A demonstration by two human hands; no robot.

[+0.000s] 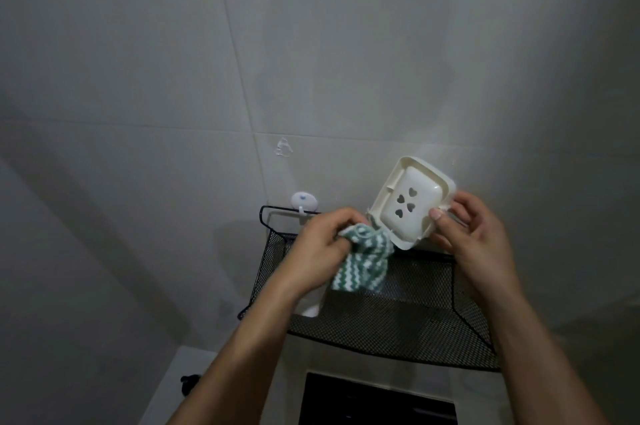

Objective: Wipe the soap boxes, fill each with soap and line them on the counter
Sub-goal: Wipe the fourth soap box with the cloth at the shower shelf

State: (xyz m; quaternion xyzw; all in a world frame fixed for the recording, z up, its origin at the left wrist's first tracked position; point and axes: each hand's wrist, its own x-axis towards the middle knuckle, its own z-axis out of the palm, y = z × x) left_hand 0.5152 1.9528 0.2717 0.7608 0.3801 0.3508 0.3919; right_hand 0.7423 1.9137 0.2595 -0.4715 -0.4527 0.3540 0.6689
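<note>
A cream soap box [408, 201] with heart-shaped holes in its underside is tilted up in front of the tiled wall. My right hand [474, 237] grips its right edge, thumb on the rim. My left hand [320, 246] clutches a green-and-white striped cloth [360, 260], pressed against the box's lower left corner. No soap shows in this view.
A black wire-mesh shelf [415, 324] is fixed to the wall just below my hands, with a white object [310, 311] partly hidden on it. A white wall hook [304, 201] sits above its left corner. Below are a pale counter [166, 386] and a dark rectangular opening [374, 400].
</note>
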